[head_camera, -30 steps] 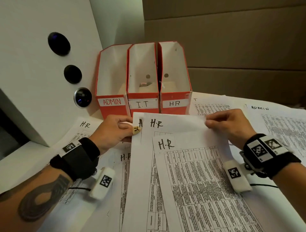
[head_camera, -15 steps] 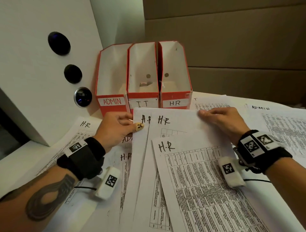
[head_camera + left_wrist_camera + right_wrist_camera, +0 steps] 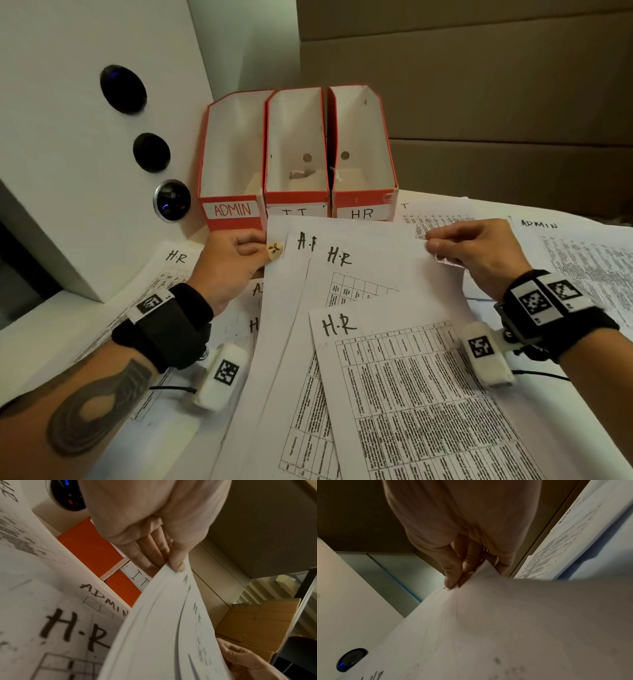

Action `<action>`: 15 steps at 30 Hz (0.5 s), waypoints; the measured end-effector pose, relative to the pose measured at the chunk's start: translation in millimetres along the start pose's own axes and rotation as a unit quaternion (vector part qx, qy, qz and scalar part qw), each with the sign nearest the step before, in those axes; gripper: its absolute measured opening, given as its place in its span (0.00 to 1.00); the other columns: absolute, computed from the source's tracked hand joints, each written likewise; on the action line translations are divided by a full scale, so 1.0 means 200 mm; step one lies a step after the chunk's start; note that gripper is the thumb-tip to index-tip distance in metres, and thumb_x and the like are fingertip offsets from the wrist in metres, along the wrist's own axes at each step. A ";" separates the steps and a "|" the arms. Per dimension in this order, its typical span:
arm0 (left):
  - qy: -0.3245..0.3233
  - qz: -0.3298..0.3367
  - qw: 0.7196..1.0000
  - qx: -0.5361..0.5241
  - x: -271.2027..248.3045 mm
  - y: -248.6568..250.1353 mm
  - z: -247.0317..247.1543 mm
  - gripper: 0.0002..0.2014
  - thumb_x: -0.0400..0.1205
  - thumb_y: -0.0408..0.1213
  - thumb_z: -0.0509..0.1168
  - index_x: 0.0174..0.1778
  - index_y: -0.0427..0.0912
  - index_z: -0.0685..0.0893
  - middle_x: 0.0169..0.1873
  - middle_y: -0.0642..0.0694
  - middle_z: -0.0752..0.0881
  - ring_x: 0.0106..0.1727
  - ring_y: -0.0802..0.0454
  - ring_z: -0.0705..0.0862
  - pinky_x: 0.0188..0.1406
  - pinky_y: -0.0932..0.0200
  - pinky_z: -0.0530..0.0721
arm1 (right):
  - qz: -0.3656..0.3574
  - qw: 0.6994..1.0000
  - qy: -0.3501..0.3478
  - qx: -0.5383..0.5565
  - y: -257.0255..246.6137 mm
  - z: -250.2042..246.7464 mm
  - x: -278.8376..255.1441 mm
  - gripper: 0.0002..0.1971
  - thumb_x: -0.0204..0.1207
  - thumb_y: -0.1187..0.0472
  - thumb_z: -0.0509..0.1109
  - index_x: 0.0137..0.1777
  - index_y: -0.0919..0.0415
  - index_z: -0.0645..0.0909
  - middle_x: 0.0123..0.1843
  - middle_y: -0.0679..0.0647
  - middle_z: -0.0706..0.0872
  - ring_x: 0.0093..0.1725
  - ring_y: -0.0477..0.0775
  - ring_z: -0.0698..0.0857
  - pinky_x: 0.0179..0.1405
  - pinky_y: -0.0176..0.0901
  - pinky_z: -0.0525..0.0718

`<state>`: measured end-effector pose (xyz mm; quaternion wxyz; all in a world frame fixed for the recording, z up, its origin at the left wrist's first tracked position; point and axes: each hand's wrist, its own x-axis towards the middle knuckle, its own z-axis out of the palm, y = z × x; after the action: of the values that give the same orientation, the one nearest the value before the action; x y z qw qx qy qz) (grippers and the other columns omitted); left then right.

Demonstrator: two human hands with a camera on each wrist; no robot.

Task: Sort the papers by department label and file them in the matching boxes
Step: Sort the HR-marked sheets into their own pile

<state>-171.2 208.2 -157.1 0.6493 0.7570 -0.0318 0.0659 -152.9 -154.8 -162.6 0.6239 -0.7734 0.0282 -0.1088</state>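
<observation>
Three red file boxes stand side by side at the back: ADMIN point(image 3: 233, 209), I.T point(image 3: 296, 137) and HR point(image 3: 363, 213). Just in front of them I hold a fanned stack of printed sheets point(image 3: 376, 274). Two of the sheets are headed "H.R"; another behind them shows only "A". My left hand point(image 3: 265, 251) pinches the stack's top left corner, thumb on top point(image 3: 176, 565). My right hand point(image 3: 433, 245) pinches the top right corner point(image 3: 471, 574). The stack's upper edge covers part of the I.T label point(image 3: 140, 579).
Loose sheets lie on the table: H.R point(image 3: 176, 257) to the left, ADMIN point(image 3: 539, 224) and another point(image 3: 438, 212) to the right. A white cabinet point(image 3: 68, 171) with dark round knobs stands left. A cardboard wall point(image 3: 479, 102) rises behind.
Both hands have carried the stack a little toward the boxes, so its top edge now overlaps the I.T label. The sheets have fanned out more, showing more of the "A" heading.
</observation>
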 end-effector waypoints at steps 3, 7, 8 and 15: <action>0.008 0.008 1.000 0.006 0.00 0.00 -0.02 0.08 0.83 0.28 0.75 0.58 0.35 0.92 0.51 0.42 0.96 0.55 0.44 0.96 0.49 0.57 0.94 | -0.015 1.000 0.007 -0.014 0.01 -0.04 0.00 0.09 0.69 0.70 0.85 0.49 0.65 0.94 0.45 0.66 0.94 0.39 0.55 0.89 0.55 0.50 0.90; -0.019 -0.010 1.000 -0.004 -0.02 0.02 -0.01 0.12 0.83 0.28 0.76 0.63 0.36 0.91 0.52 0.41 0.96 0.55 0.44 0.96 0.53 0.52 0.95 | -0.031 0.999 -0.003 -0.010 0.01 -0.03 -0.01 0.09 0.70 0.71 0.85 0.49 0.66 0.93 0.42 0.64 0.94 0.32 0.46 0.89 0.40 0.34 0.90; -0.031 -0.015 0.999 -0.008 -0.02 0.02 0.00 0.14 0.82 0.29 0.76 0.64 0.36 0.90 0.52 0.41 0.96 0.54 0.44 0.96 0.54 0.51 0.95 | -0.036 0.999 -0.003 -0.011 0.01 -0.02 -0.01 0.09 0.70 0.72 0.85 0.49 0.67 0.93 0.41 0.63 0.93 0.31 0.44 0.88 0.37 0.31 0.88; -0.025 0.004 1.000 0.016 -0.02 0.02 0.01 0.14 0.80 0.29 0.78 0.62 0.38 0.92 0.51 0.44 0.96 0.53 0.47 0.96 0.48 0.59 0.94 | -0.026 1.000 -0.004 -0.010 0.01 0.02 -0.01 0.08 0.69 0.68 0.86 0.46 0.59 0.94 0.41 0.59 0.95 0.37 0.51 0.91 0.41 0.37 0.90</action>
<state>-174.7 204.5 -153.9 0.6362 0.7682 -0.0500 0.0503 -154.7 -151.3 -165.8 0.6133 -0.7804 0.0072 -0.1216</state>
